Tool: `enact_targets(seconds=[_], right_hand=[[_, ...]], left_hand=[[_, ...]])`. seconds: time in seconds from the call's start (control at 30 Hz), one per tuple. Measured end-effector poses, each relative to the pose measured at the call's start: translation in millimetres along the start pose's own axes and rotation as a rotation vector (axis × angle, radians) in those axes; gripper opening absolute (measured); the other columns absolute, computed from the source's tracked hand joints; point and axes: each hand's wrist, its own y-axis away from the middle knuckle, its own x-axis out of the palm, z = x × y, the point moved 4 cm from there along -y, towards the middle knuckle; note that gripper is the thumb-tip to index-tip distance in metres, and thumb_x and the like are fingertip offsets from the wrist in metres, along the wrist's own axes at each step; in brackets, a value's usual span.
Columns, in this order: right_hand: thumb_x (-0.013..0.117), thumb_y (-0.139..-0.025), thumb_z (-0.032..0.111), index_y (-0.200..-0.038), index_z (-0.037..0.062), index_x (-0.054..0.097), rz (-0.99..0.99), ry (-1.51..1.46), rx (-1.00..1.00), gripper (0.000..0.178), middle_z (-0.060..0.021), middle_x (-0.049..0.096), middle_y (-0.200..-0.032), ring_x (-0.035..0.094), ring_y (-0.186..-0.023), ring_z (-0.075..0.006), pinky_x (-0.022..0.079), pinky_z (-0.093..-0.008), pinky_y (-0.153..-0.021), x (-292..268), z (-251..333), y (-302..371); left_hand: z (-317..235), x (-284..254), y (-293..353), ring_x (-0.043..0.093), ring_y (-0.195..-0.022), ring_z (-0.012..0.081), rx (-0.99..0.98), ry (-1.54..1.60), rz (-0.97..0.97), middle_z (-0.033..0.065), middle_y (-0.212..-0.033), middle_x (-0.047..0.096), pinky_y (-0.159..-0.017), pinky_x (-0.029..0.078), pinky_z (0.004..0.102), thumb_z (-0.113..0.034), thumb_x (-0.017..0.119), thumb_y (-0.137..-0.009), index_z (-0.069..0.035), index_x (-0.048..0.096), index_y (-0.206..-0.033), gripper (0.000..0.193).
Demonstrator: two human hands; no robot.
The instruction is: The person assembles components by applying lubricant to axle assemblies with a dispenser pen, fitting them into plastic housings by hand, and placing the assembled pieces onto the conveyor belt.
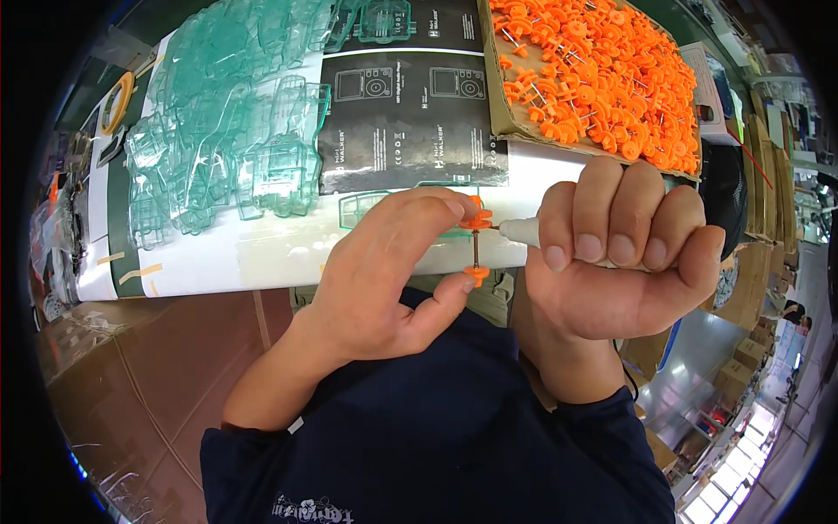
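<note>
Between the thumb and fingers of my left hand (375, 271) is an orange wheel-and-axle piece (476, 248). It stands upright, with a thin metal rod joining an orange end at the top and a smaller one at the bottom. My right hand (615, 253) is wrapped round a white squeeze tube with a pointed nozzle (518, 231), mostly hidden by the fingers. The nozzle's thin tip points left and reaches the upper orange end; whether they touch I cannot tell. Behind my left hand lies a clear green plastic shell (354, 210), partly covered.
A pile of clear green plastic shells (218, 157) covers the table's left side. An open cardboard box (504, 118) full of orange wheel pieces (602, 79) stands at the back right. Black printed sheets (410, 122) lie between them. A tape roll (117, 103) sits far left.
</note>
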Motion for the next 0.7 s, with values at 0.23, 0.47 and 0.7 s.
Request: enact_targets(seconds=[0.23,0.47,0.7], right_hand=[[0.038,-0.109,0.039,-0.074,0.0150,0.042,-0.119,-0.007,0.001,0.044,-0.0034,0.045,-0.065,0.043,-0.057,-0.0166,0.039,-0.0291,-0.043,-7,-8,7],[0.039,-0.109,0.039,-0.073,0.0139,0.040,-0.262,0.026,0.040,0.044,-0.0041,0.042,-0.062,0.041,-0.054,-0.0163,0.036,-0.0281,-0.040,-18,-17,18],[0.040,-0.108,0.036,-0.073,0.0129,0.039,-0.277,0.052,0.042,0.042,-0.0040,0.041,-0.062,0.041,-0.054,-0.0156,0.036,-0.0274,-0.041,-23,-26,21]], left_hand=[[22,7,4,0.066,-0.104,0.0278,0.038,-0.265,0.023,0.0105,-0.119,0.068,-0.095,0.051,0.0390,-0.004,0.075,-0.075,-0.002,0.058,-0.126,0.053],[26,14,-1,0.066,-0.103,0.0261,0.058,-0.399,0.054,0.0092,-0.117,0.068,-0.099,0.049,0.0388,-0.005,0.075,-0.076,-0.003,0.058,-0.126,0.053],[24,14,-7,0.066,-0.099,0.0260,-0.039,-0.387,0.092,0.0090,-0.113,0.068,-0.095,0.047,0.0370,-0.005,0.074,-0.074,-0.003,0.056,-0.127,0.056]])
